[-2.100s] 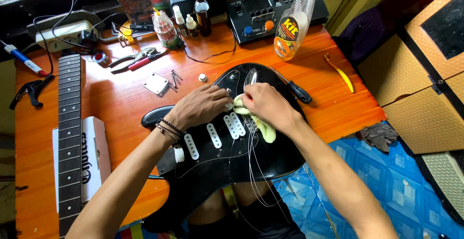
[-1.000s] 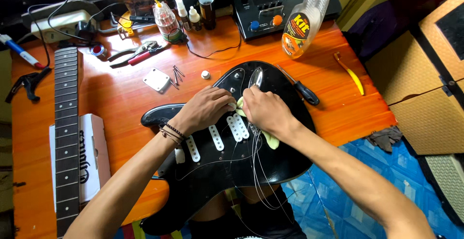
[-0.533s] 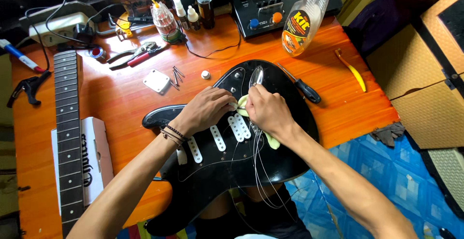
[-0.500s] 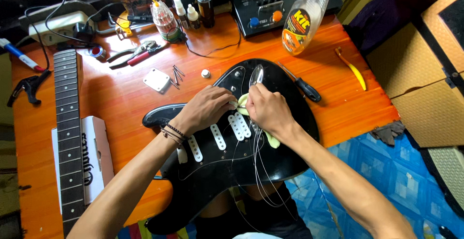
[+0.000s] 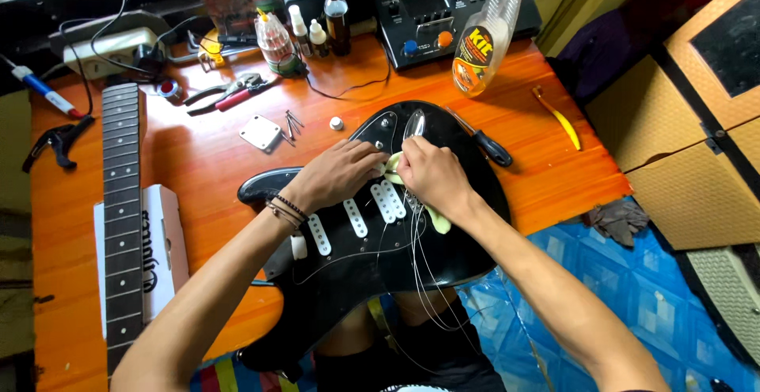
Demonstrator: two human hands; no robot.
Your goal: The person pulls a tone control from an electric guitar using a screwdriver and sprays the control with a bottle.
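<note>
You have the black guitar body (image 5: 412, 257) lying face up on the orange table (image 5: 198, 154), its lower end overhanging the near edge toward you. Beside the body, on its left, lies the detached neck (image 5: 123, 202) on a white box (image 5: 162, 241). Beyond the body stands a spray bottle (image 5: 483, 39), with a screwdriver (image 5: 487, 145) touching the body's far right edge. Your left hand (image 5: 336, 174) rests curled on the body, steadying it. Your right hand (image 5: 431, 178) is closed on a pale yellow cloth (image 5: 437, 219) at the bridge, where loose strings (image 5: 419, 273) trail. This looks like wiping around the 3 pickups (image 5: 356, 218); a further pass would call for light pressure, clear of the strings.
</note>
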